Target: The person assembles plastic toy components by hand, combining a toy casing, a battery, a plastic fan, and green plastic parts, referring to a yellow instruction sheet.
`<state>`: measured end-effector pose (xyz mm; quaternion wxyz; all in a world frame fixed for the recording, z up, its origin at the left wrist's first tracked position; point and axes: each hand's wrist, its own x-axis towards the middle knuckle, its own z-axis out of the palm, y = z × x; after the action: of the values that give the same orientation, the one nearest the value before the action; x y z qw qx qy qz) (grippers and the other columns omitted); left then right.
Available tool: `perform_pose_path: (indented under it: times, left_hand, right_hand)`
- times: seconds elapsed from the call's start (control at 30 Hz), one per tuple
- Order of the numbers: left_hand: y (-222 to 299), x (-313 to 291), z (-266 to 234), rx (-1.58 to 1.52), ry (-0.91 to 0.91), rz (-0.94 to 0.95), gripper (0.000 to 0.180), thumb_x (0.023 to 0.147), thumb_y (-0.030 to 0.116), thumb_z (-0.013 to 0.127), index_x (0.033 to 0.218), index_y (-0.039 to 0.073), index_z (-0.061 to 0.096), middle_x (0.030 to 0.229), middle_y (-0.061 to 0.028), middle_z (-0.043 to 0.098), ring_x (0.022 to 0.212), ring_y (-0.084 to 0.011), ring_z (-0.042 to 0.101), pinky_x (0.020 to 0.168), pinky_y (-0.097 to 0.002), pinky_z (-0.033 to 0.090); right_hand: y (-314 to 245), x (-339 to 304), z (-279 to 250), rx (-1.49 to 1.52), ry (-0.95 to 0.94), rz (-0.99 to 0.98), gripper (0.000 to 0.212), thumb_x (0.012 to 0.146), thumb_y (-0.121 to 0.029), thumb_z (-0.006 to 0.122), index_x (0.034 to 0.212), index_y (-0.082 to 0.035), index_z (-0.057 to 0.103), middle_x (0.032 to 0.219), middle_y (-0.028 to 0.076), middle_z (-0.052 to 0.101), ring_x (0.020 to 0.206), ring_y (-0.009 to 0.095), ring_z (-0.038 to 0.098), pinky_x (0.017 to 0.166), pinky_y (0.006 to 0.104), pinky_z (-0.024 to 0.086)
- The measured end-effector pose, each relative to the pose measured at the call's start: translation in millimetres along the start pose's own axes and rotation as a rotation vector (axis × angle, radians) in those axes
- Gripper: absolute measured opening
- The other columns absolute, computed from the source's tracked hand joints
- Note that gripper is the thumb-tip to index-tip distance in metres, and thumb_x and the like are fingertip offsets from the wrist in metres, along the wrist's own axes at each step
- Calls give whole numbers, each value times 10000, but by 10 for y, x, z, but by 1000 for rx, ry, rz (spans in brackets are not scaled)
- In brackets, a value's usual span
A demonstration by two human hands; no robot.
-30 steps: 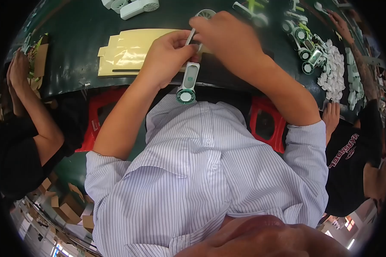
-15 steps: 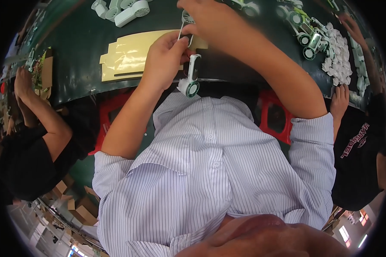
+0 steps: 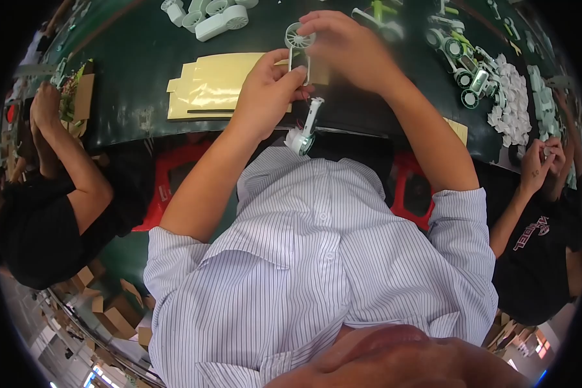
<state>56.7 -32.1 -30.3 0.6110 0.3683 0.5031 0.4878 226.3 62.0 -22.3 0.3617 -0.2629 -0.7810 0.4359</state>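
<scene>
My left hand (image 3: 270,94) is closed around the handle end of a white plastic fan housing (image 3: 299,59) with a round spoked grille at its far end. Below that hand, a second white fan part (image 3: 305,129) with a green ring dangles over the table edge, joined by thin reddish wires (image 3: 306,97). At the grille's right side is my right hand (image 3: 349,48), its fingers bent and apart over the rim. Slight blur hides its thumb, and whether the fingertips press on the grille is unclear. Yellow sheets (image 3: 210,81) lie beneath my left hand.
White fan housings (image 3: 223,22) lie at the far left. To the right are piled green-and-white fans (image 3: 462,58) beside a heap of small white pieces (image 3: 512,107). Co-workers sit on both sides, one working with their hands (image 3: 543,161). Red stools (image 3: 410,187) stand below the table.
My right hand has shifted right and opened, uncovering the grille. The housing now shows its open face, and the hanging fan part has turned. The right co-worker's hands have come together.
</scene>
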Motion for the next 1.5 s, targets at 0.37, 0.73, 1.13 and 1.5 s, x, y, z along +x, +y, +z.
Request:
perform_pose_path:
  times: [0.37,0.73,1.13,1.5]
  left_hand:
    - [-44,14,41,-11,78,41,390,893,52,565,1221,-51,381,998,-155,623,877,-238,668,827,-372,561]
    - [-12,-46,93,21,96,12,285,972,139,434,1188,-25,521,1012,-121,644,890,-189,663,805,-307,542]
    - [-92,-18,91,76,81,93,267,976,146,442,1151,-33,536,998,-114,649,845,-160,645,769,-280,535]
    - [871,-439,123,-261,-165,195,465,936,40,506,1373,-47,372,1353,-249,478,1268,-368,483,1000,-462,476]
  right_hand:
    - [-28,35,17,-58,-118,-78,271,849,-83,631,1121,-97,635,1271,60,546,1168,212,540,954,320,447]
    - [-3,-19,8,-98,-67,-128,231,849,-91,638,1077,-57,650,1258,84,522,881,147,620,783,276,510]
    - [-57,-84,26,-75,-20,-131,220,849,-34,584,1060,-46,647,1249,87,507,891,138,623,776,268,519]
    - [-550,-938,-24,1430,-480,832,751,1005,-562,220,1191,94,534,961,229,676,612,171,662,495,230,516]
